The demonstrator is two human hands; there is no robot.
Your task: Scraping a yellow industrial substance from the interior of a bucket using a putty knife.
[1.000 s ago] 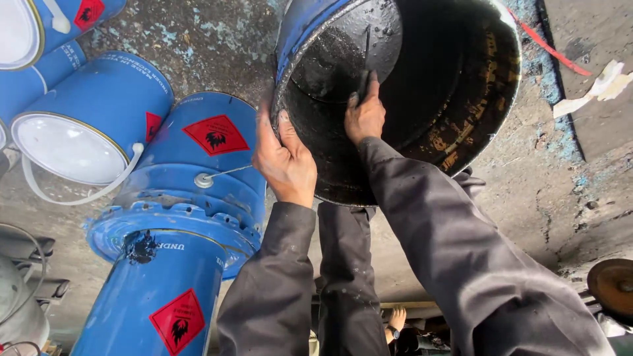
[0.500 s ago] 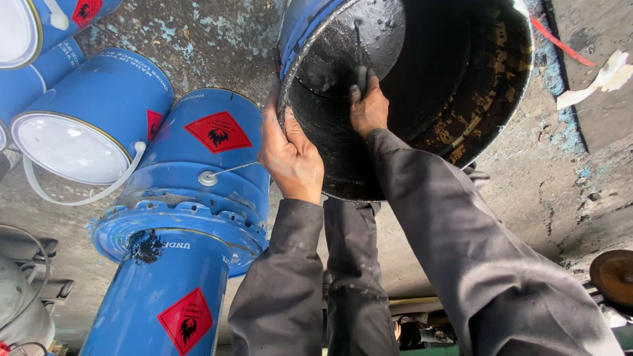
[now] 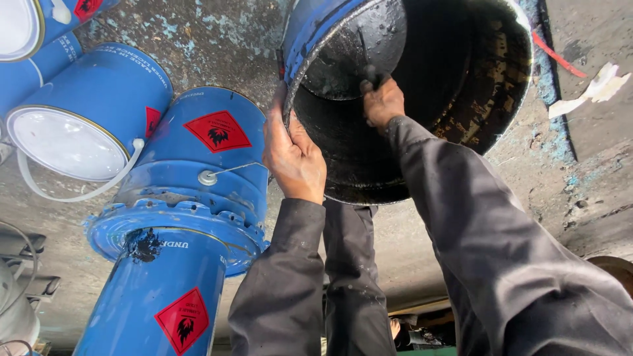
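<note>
- Large blue metal pail [image 3: 316, 26], tipped on its side with its open mouth toward the camera, upper centre of the view; its inside is coated with black, glossy residue.
- Left hand [image 3: 293, 155]: fingers hooked over the near rim of the pail at its left edge, palm against the blue outer wall, clamped on the rim.
- Right hand [image 3: 382, 102]: reached inside the pail, fist wrapped round a thin dark tool handle [image 3: 368, 66] that stands up against the blackened inner wall; the tool's working end cannot be made out.
- Both arms wear dark grey sleeves [image 3: 475, 217]; the hands are apart, one on the rim, one inside.
- Stained concrete floor [image 3: 198, 39] with flecks of blue paint carries the pail.
- To the left, just beside the left hand: closed blue cans with red diamond labels [image 3: 217, 132], stacked one on another, the upper one with a wire bail handle.
- Further left: a blue can with a white lid and white plastic handle [image 3: 86, 118], lying on its side.
- Right edge: a red strip [image 3: 557, 56] and a scrap of white paper [image 3: 597, 86] on the floor, well apart from the pail.
</note>
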